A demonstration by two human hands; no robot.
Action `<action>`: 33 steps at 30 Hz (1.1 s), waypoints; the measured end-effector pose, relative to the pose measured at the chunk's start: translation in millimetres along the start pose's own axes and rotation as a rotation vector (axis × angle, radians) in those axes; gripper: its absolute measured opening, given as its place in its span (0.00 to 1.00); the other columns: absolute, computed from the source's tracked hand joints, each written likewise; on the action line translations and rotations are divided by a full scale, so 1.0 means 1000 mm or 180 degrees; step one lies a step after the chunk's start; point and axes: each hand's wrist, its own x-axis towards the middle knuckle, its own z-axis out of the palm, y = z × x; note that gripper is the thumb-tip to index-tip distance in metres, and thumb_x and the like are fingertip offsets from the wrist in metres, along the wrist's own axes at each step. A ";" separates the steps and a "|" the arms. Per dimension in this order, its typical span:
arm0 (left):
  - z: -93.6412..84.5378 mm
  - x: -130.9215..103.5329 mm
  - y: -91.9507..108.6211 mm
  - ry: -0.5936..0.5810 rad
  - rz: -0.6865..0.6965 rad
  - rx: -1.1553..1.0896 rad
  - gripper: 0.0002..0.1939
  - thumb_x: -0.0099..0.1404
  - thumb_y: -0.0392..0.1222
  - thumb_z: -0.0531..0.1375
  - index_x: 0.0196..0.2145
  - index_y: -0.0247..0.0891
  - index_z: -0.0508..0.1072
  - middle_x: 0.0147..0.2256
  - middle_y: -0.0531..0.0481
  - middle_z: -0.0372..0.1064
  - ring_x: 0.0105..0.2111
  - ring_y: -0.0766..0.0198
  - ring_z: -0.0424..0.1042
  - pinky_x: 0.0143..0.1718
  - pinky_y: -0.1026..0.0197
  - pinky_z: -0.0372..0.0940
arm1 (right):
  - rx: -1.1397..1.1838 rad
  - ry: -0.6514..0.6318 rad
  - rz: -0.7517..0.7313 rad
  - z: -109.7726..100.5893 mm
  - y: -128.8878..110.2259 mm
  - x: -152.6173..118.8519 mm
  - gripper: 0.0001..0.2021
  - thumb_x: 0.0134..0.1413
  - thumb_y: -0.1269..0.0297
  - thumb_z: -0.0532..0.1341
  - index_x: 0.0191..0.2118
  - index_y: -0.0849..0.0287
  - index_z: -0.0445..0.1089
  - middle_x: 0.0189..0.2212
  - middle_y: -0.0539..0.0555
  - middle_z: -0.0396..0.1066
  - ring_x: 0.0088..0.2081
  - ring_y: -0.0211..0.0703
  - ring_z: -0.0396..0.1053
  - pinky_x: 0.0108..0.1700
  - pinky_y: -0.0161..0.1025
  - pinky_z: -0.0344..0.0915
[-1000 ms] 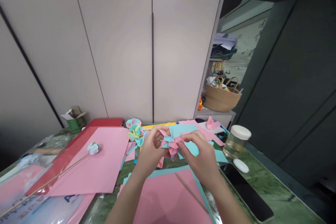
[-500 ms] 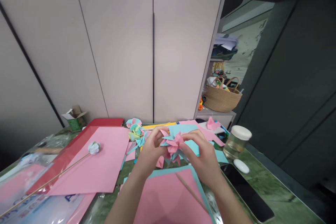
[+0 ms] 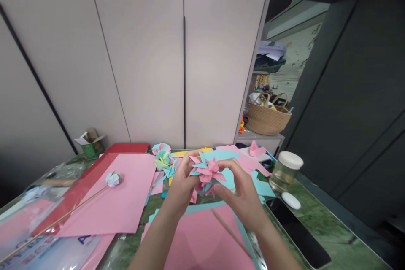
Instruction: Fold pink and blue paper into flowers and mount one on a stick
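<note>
A folded paper flower (image 3: 209, 173) with pointed pink and light-blue petals is held up over the middle of the table. My left hand (image 3: 183, 181) grips it from the left, with the fingers curled behind it and partly hidden. From the right, my right hand (image 3: 242, 192) has its index finger and thumb bent round the petals, touching them at the upper and lower right. Below the hands lies a stack of pink paper (image 3: 202, 236) with blue sheets under it. A thin stick (image 3: 230, 232) rests slantwise on that stack.
To the left, a white paper flower on a long stick (image 3: 113, 179) lies on pink paper (image 3: 133, 194). Finished-looking paper flowers (image 3: 163, 158) sit behind my left hand. On the right are a lidded jar (image 3: 284, 173), a white oval object (image 3: 291, 201) and a phone (image 3: 297, 232).
The flower has turned, so its pink centre now faces up more. My right thumb and index finger have spread wider apart; my left hand keeps its grip.
</note>
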 end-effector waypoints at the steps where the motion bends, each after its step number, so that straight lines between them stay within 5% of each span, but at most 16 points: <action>1: 0.001 0.000 -0.001 -0.0007 0.0056 -0.0037 0.24 0.43 0.27 0.55 0.41 0.38 0.65 0.36 0.52 0.69 0.23 0.73 0.61 0.23 0.71 0.56 | -0.0010 0.0033 -0.0087 0.002 0.001 0.000 0.10 0.52 0.63 0.59 0.43 0.52 0.65 0.38 0.50 0.66 0.43 0.42 0.63 0.45 0.40 0.61; 9: 0.003 -0.005 -0.009 0.0078 0.0389 0.0234 0.26 0.43 0.27 0.53 0.42 0.42 0.63 0.35 0.53 0.67 0.27 0.70 0.63 0.21 0.71 0.57 | -0.0075 0.0495 -0.0652 0.013 0.006 0.000 0.13 0.50 0.73 0.58 0.42 0.52 0.64 0.35 0.51 0.66 0.39 0.41 0.63 0.41 0.41 0.62; 13: 0.005 -0.009 -0.007 0.0188 0.0656 0.0630 0.24 0.45 0.27 0.54 0.41 0.42 0.63 0.33 0.54 0.65 0.32 0.67 0.66 0.26 0.70 0.61 | -0.0047 0.0483 -0.0601 0.012 0.009 0.001 0.12 0.51 0.73 0.59 0.42 0.52 0.65 0.36 0.51 0.67 0.39 0.41 0.64 0.41 0.40 0.63; 18: 0.004 -0.011 -0.004 0.0138 0.0475 0.0703 0.27 0.45 0.28 0.54 0.45 0.44 0.62 0.37 0.53 0.66 0.31 0.67 0.66 0.24 0.70 0.60 | 0.0097 0.0424 -0.0619 0.009 0.015 0.004 0.08 0.52 0.68 0.61 0.40 0.53 0.67 0.34 0.51 0.68 0.38 0.41 0.65 0.40 0.41 0.63; 25: -0.022 -0.007 0.006 -0.0674 0.0207 0.0546 0.35 0.46 0.37 0.65 0.52 0.48 0.61 0.42 0.50 0.65 0.34 0.63 0.67 0.33 0.65 0.62 | 0.0357 0.0286 -0.0382 0.001 0.014 0.005 0.06 0.51 0.65 0.62 0.37 0.53 0.68 0.30 0.50 0.67 0.34 0.39 0.64 0.38 0.39 0.63; 28: -0.034 -0.006 0.013 -0.1120 0.0082 0.0737 0.27 0.49 0.46 0.65 0.48 0.45 0.66 0.40 0.48 0.63 0.31 0.64 0.66 0.29 0.65 0.61 | 0.0543 -0.0020 -0.0205 -0.002 0.013 0.006 0.06 0.50 0.64 0.63 0.36 0.54 0.68 0.30 0.50 0.67 0.34 0.39 0.65 0.38 0.38 0.64; 33: -0.029 -0.012 0.025 -0.1172 0.0130 0.1444 0.14 0.52 0.44 0.64 0.37 0.41 0.69 0.36 0.51 0.62 0.31 0.65 0.64 0.28 0.67 0.60 | 0.0627 -0.0289 -0.0061 -0.005 0.012 0.007 0.08 0.47 0.62 0.65 0.35 0.55 0.70 0.30 0.50 0.69 0.33 0.40 0.66 0.37 0.38 0.64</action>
